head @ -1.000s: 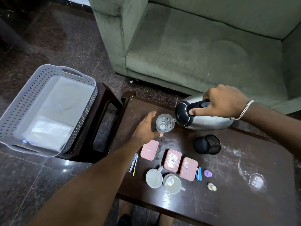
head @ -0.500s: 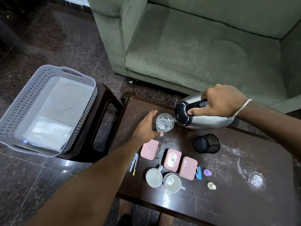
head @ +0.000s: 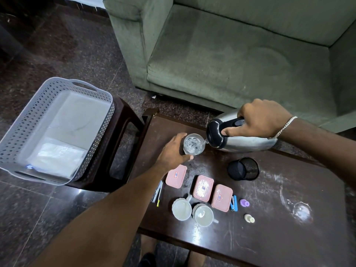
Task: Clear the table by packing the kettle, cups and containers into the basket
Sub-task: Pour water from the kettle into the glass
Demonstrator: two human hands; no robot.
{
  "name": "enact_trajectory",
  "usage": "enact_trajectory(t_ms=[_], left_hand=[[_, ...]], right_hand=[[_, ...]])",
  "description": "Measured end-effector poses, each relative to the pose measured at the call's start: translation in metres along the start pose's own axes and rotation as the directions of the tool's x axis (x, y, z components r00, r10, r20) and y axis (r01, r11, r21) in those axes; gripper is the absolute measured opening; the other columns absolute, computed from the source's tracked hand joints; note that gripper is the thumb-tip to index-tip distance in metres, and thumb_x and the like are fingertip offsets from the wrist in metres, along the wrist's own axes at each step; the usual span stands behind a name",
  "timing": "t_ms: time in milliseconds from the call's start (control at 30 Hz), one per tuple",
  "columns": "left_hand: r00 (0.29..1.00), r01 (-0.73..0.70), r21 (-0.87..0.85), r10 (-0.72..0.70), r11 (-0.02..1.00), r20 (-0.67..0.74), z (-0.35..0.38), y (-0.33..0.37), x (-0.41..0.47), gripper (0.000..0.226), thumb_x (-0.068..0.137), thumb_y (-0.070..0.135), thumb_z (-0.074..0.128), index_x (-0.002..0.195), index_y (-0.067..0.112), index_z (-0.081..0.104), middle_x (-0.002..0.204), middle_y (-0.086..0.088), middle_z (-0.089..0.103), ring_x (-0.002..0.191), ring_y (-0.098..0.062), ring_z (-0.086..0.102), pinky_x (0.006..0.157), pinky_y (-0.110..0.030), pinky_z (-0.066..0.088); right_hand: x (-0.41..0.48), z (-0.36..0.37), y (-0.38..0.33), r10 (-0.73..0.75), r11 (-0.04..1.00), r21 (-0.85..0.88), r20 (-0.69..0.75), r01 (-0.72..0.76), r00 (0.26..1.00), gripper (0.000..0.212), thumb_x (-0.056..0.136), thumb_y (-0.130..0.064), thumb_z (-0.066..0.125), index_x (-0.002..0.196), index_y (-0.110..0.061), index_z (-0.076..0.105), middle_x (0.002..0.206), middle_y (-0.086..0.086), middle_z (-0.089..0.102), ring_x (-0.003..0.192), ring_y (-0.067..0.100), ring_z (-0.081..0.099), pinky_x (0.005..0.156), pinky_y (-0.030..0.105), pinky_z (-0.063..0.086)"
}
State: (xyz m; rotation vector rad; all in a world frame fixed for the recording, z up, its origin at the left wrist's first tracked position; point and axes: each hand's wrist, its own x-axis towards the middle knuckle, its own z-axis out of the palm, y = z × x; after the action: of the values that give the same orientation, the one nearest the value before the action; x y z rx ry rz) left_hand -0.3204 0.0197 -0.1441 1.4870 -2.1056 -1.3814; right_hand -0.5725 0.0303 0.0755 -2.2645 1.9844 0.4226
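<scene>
Kettle (head: 244, 140) is tipped nearly flat over the table's (head: 269, 237) far edge, spout touching the glass (head: 193, 143) rim. Right hand (head: 262, 118) is clamped on its black handle; left hand (head: 174, 151) wraps the glass. Best to drain it slowly, glass braced, then carry both to the basket (head: 28, 120), well apart on the left.

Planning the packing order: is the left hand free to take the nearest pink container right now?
Probably not yet. The left hand is wrapped around the glass while the kettle pours into it. The container itself lies uncovered just beside that wrist.
</scene>
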Motion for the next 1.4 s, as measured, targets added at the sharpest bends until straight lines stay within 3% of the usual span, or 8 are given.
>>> enact_trajectory(t_ms=[300, 633, 700, 800, 1000, 1167, 1233, 1400], left_hand=[[0.999, -0.04, 0.027, 0.041, 0.999, -0.035, 0.001, -0.003, -0.002, 0.077, 0.072, 0.031, 0.09, 0.137, 0.031, 0.048, 0.134, 0.005, 0.059, 0.12, -0.019, 0.06, 0.099, -0.045, 0.053], [0.999, -0.037, 0.036, 0.038, 0.999, -0.024, 0.0, -0.008, 0.001, 0.09, 0.07, 0.037, 0.091, 0.146, 0.03, 0.043, 0.141, 0.003, 0.057, 0.127, -0.02, 0.058, 0.109, -0.045, 0.048], [0.999, -0.036, 0.039, 0.037, 0.999, -0.022, -0.004, -0.011, 0.002, 0.095, 0.069, 0.038, 0.092, 0.149, 0.03, 0.041, 0.143, 0.002, 0.055, 0.127, -0.02, 0.057, 0.109, -0.045, 0.048], [0.999, -0.04, 0.018, 0.041, 0.999, -0.012, -0.011, -0.014, 0.001, 0.099, 0.068, 0.038, 0.093, 0.151, 0.031, 0.04, 0.146, 0.002, 0.053, 0.127, -0.02, 0.057, 0.104, -0.047, 0.052], [0.997, -0.076, -0.036, 0.075, 0.996, -0.024, -0.038, -0.019, 0.0, 0.1, 0.066, 0.046, 0.093, 0.148, 0.038, 0.037, 0.153, 0.006, 0.047, 0.135, -0.017, 0.052, 0.107, -0.046, 0.053], [0.994, -0.098, -0.106, 0.094, 0.989, -0.049, -0.074, -0.02, -0.004, 0.101, 0.068, 0.043, 0.095, 0.151, 0.038, 0.037, 0.157, 0.007, 0.044, 0.135, -0.015, 0.051, 0.092, -0.027, 0.054], [0.994, -0.097, -0.155, 0.087, 0.983, -0.069, -0.096, -0.018, -0.007, 0.101, 0.069, 0.04, 0.095, 0.152, 0.038, 0.037, 0.158, 0.007, 0.043, 0.135, -0.014, 0.049, 0.093, -0.028, 0.053], [0.982, -0.124, -0.126, 0.104, 0.984, -0.154, -0.174, -0.027, -0.027, 0.098, 0.069, 0.044, 0.093, 0.151, 0.036, 0.039, 0.152, 0.006, 0.049, 0.134, -0.014, 0.051, 0.096, -0.033, 0.055]], right_hand=[[-0.002, 0.001, 0.001, -0.005, 1.0, 0.023, 0.013, 0.005, 1.0, 0.091, 0.061, -0.101, 0.035, 0.061, -0.014, 0.06, 0.053, -0.002, 0.049, 0.056, 0.032, 0.056, 0.051, 0.029, 0.036], [-0.002, 0.005, 0.021, 0.066, 0.98, 0.186, 0.044, -0.073, 0.997, 0.08, 0.06, -0.099, 0.05, 0.057, -0.019, 0.059, 0.042, -0.003, 0.051, 0.047, 0.02, 0.054, 0.047, 0.027, 0.036], [-0.003, 0.007, 0.029, 0.061, 0.957, 0.278, 0.074, -0.079, 0.995, 0.068, 0.061, -0.095, 0.058, 0.06, -0.027, 0.06, 0.037, -0.004, 0.042, 0.041, 0.019, 0.045, 0.045, 0.028, 0.034], [-0.005, 0.012, 0.04, 0.035, 0.926, 0.37, 0.109, -0.073, 0.993, 0.07, 0.066, -0.085, 0.068, 0.051, -0.018, 0.054, 0.04, -0.005, 0.03, 0.042, 0.015, 0.028, 0.046, 0.031, 0.027], [-0.015, 0.017, 0.045, 0.034, 0.901, 0.428, 0.088, -0.068, 0.996, 0.071, 0.068, -0.074, 0.072, 0.049, -0.01, 0.049, 0.043, -0.006, 0.026, 0.045, 0.012, 0.024, 0.047, 0.03, 0.024], [-0.017, 0.005, 0.042, 0.146, 0.814, 0.564, 0.035, -0.14, 0.989, 0.064, 0.068, -0.073, 0.072, 0.058, -0.01, 0.065, 0.043, -0.004, 0.04, 0.042, 0.011, 0.033, 0.045, 0.026, 0.027], [-0.013, -0.006, 0.034, 0.196, 0.752, 0.639, 0.021, -0.164, 0.98, 0.066, 0.066, -0.078, 0.072, 0.066, -0.013, 0.073, 0.044, 0.001, 0.047, 0.041, 0.01, 0.037, 0.043, 0.023, 0.031], [0.016, -0.038, -0.009, 0.178, 0.599, 0.797, -0.042, -0.074, 0.983, 0.084, 0.065, -0.087, 0.068, 0.057, -0.003, 0.059, 0.049, 0.019, 0.054, 0.043, 0.015, 0.042, 0.046, 0.026, 0.033]])
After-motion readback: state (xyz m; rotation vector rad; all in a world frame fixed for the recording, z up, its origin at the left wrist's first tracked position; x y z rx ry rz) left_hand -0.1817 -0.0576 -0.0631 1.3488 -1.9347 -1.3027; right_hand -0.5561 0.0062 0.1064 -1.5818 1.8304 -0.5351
